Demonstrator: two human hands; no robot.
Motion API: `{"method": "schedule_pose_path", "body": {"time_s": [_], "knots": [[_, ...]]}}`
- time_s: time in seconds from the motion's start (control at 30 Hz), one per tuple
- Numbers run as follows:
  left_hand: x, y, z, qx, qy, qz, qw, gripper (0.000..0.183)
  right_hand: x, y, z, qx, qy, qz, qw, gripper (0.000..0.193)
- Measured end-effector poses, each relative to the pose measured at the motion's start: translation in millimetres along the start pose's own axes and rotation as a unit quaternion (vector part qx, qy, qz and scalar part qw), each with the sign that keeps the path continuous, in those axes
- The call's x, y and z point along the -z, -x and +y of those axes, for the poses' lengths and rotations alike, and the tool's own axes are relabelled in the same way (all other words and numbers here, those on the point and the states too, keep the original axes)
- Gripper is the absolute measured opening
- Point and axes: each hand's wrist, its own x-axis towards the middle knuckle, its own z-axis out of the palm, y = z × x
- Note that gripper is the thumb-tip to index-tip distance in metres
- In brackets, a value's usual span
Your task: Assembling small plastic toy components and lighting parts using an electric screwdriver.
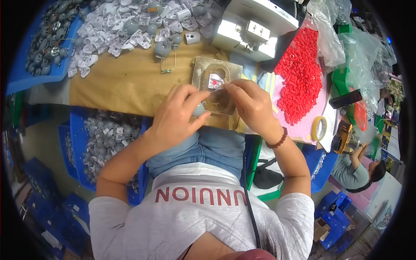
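A clear square fixture plate (198,69) lies on the bench before me, with an oval recess. In the recess sits a small white plastic piece (212,83) with a red part (215,81) on it. My left hand (175,117) is at the plate's left edge, its thumb and fingers curled about a rounded grey part (198,109) that is mostly hidden. My right hand (251,104) pinches at the right side of the white piece. What looks like a thin wire runs between the two hands; its end at the right fingertips is too small to make out.
White plastic shells (130,37) lie heaped at the back left, beside a blue bin of grey parts (47,43). A white machine (247,34) stands behind the plate. Red small parts (299,78) and a yellow tape roll (319,128) lie to the right. Another person (357,171) sits far right.
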Motion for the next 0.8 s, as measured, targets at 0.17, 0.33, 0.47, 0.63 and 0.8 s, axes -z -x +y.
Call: {"method": "schedule_pose_path", "body": {"time_s": [0.17,0.33,0.47,0.63,0.8], "knots": [[0,4,7,-0.021,0.023,-0.001,1.000,0.039,-15,-12,3,0.031,0.004,0.007,0.999,0.034],[-4,4,4,-0.025,0.016,-0.022,0.999,0.038,-15,-13,0,0.028,0.032,-0.051,0.998,0.041],[-2,5,1,-0.020,0.010,-0.030,0.999,0.040,-10,-13,-12,0.031,0.073,-0.093,0.993,0.038],[-1,-4,1,-0.006,-0.108,0.015,0.994,0.047,-12,-10,-17,0.038,0.090,-0.073,0.992,0.029],[-13,-10,3,-0.021,-0.160,0.025,0.987,0.051,-11,-18,-21,0.009,0.092,-0.099,0.991,0.017]]}}
